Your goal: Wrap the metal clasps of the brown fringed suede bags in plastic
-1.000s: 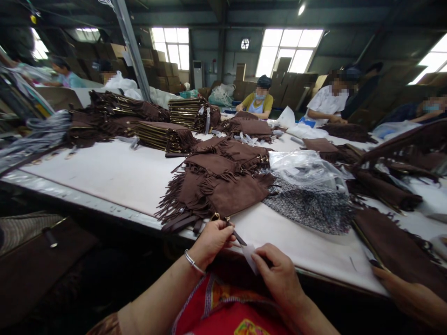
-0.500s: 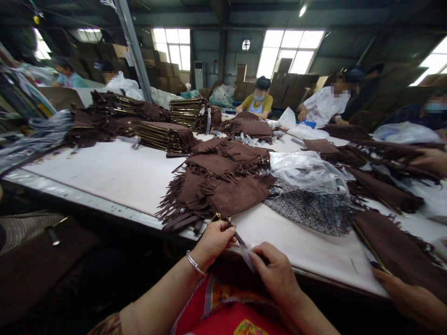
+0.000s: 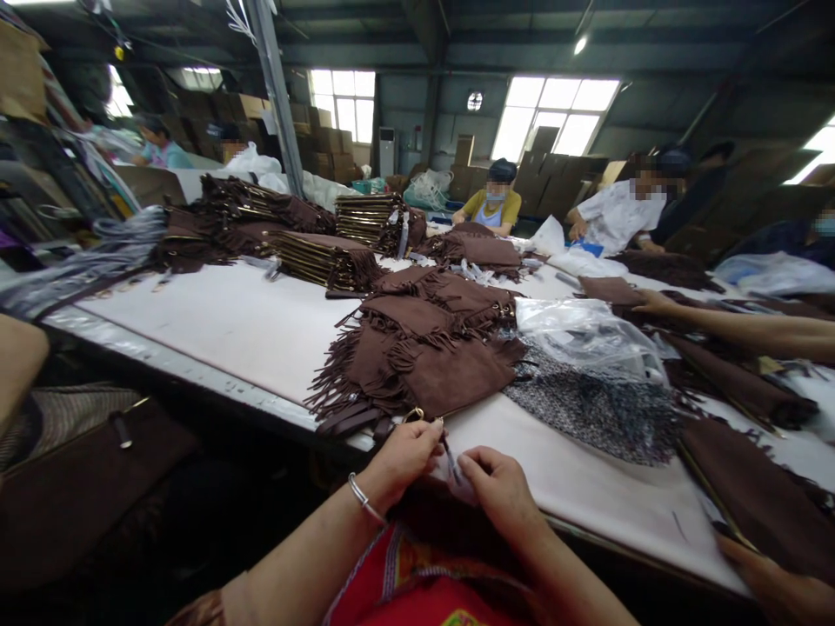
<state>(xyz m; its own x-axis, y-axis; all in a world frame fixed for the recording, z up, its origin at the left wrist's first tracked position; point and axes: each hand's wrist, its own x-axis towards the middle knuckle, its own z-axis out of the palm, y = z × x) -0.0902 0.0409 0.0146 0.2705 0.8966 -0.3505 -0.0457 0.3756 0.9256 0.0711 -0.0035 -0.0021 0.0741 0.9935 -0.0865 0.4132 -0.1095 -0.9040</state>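
At the table's front edge, a dark brown fringed bag (image 3: 450,382) lies with its zipper end and a gold ring toward me. My left hand (image 3: 408,456), wearing a silver bangle, pinches the dark zipper pull (image 3: 447,448) close to the bag. Against the pull's lower end, my right hand (image 3: 502,487) pinches a small clear plastic sleeve (image 3: 462,489) between thumb and forefinger. Whether the sleeve still surrounds the pull's tip cannot be made out. More brown fringed bags are heaped directly behind this one.
Right of the heap lies a grey speckled fabric (image 3: 593,404) under a clear plastic bag (image 3: 580,335). Stacked bags with gold zippers (image 3: 319,261) stand farther back. A co-worker's arm (image 3: 737,326) reaches in from the right, and another hand (image 3: 763,565) holds a brown bag (image 3: 763,487).
The view has shifted slightly, so the scene sits lower and farther right. My right hand has drawn nearer to my left. A co-worker's arm at right now reaches farther across the table.
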